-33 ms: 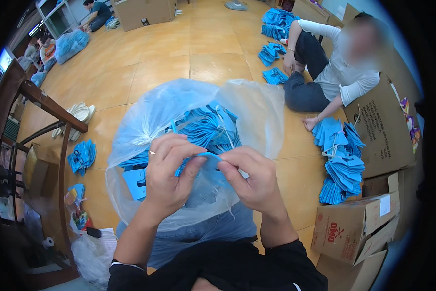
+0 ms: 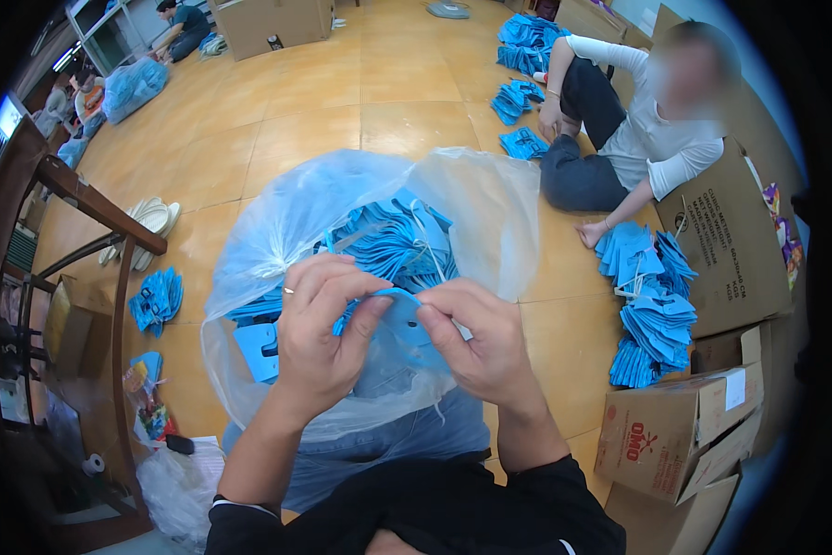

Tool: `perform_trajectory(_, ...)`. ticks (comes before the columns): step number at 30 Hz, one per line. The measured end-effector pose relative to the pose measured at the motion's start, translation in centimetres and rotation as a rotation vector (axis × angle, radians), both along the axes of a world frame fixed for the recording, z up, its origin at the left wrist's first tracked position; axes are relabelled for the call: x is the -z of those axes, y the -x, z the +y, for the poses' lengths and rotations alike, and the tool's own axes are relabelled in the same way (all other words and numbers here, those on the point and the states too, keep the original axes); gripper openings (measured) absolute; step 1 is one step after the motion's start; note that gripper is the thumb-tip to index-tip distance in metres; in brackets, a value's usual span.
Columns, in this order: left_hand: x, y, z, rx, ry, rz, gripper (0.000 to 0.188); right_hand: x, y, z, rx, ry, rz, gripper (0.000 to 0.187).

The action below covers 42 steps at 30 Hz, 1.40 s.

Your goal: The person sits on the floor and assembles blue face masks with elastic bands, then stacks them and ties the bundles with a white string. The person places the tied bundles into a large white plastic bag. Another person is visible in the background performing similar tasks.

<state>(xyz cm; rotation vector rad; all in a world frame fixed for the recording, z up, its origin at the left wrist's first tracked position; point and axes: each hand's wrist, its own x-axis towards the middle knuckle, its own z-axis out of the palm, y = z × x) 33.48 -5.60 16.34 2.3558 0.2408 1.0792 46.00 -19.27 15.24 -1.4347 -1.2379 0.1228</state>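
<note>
Between my two hands is a thin, flat blue piece with a small dark hole; whether it is card or plastic I cannot tell. My left hand, with a ring on one finger, pinches its left edge between thumb and fingers. The opposite edge is in the pinch of my right hand. Just beyond and below them, an open clear plastic bag lies over my lap. Inside it are many bundled blue pieces with pale ties. A loose-looking piece with a dark slot shows at the bag's left side.
Tied blue bundles lie on the floor at right, beside cardboard boxes. A seated person is at the far right. To the left are a wooden chair or table frame, pale sandals and another blue bundle.
The blue piece has tilted slightly in my fingers, so more of its face and its hole show. Both hands keep their pinch in nearly the same place.
</note>
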Motion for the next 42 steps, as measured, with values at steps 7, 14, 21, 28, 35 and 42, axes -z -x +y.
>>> perform_trajectory(7, -0.1, -1.3, 0.5, -0.026, 0.018, 0.015, 0.014, 0.6, -0.5, 0.2, -0.009, 0.021, 0.151, 0.016)
perform_trajectory(14, 0.2, -1.9, 0.9, -0.065, 0.082, -0.105, 0.015, 0.0, -0.5, -0.3, -0.019, -0.012, 0.195, 0.027)
perform_trajectory(21, 0.8, -0.1, -0.1, -0.065, -0.069, -0.066, 0.039, 1.2, -5.7, -4.0, 0.408, -0.031, 0.182, 0.027)
perform_trajectory(28, 4.3, 10.2, 4.5, -0.374, -0.296, 0.451, 0.038, 13.0, -22.0, -9.3, 0.773, -0.576, 0.733, 0.019)
perform_trajectory(35, 8.1, 16.3, 3.8, -0.632, 0.194, 0.674, 0.034, 33.0, -28.7, -12.0, 1.058, -0.125, 1.382, 0.068)
perform_trajectory(42, 9.2, 19.5, 4.4, -0.857, 0.637, 0.562, 0.041, 36.8, -34.0, -26.6, 1.713, -0.267, 1.277, 0.140)
